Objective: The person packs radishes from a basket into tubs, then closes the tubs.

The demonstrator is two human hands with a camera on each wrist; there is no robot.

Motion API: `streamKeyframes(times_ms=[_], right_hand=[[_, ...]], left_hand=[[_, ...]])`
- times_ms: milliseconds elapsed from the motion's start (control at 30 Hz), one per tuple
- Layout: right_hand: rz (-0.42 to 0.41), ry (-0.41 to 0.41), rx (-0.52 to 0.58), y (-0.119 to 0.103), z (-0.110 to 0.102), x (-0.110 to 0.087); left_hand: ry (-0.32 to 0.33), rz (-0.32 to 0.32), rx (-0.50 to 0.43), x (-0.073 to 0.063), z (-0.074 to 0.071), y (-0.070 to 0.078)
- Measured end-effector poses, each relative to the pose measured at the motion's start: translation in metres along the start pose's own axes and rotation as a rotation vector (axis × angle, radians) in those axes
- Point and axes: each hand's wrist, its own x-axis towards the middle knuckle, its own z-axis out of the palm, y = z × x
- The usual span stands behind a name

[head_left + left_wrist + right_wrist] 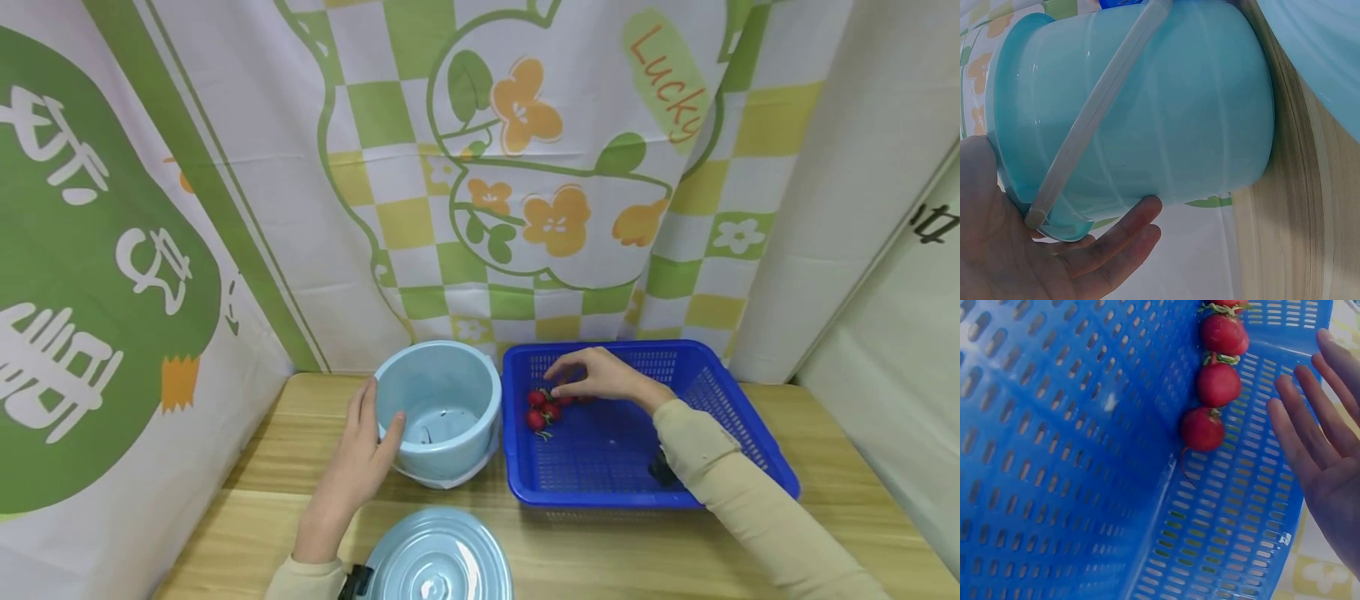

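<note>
A light blue bucket with a pale handle stands on the table. My left hand holds its rim on the near left side. In the left wrist view, the fingers lie along the outside wall and the thumb is at the rim. My right hand is inside the blue basket, just above several red radishes with short green stems. In the right wrist view its fingers are spread, apart from the radishes and holding nothing.
A round light blue lid lies on the wooden table in front of the bucket. The basket stands to the bucket's right. A patterned curtain hangs close behind both, with more cloth along the left.
</note>
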Motion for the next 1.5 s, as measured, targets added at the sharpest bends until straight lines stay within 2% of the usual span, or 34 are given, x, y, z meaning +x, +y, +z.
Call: streamKeyframes(times_ms=[300,533,1200,1500], right_hand=[[-0.017,-0.099,0.068,0.009,0.007,-0.001],[-0.032,-0.166,0.052,0.009,0.014,-0.002],[0.017,-0.219,-0.023,0.006,0.018,-0.003],[-0.011,-0.255,-0.018,0.008,0.023,0.001]], left_hand=[[-0.001,-0.001,0.005,0.0,-0.001,0.001],[-0.002,-0.003,0.007,-0.001,-0.001,0.003],[-0.003,0.0,0.004,0.001,0.001,0.003],[-0.001,-0.003,-0.012,-0.001,0.0,0.004]])
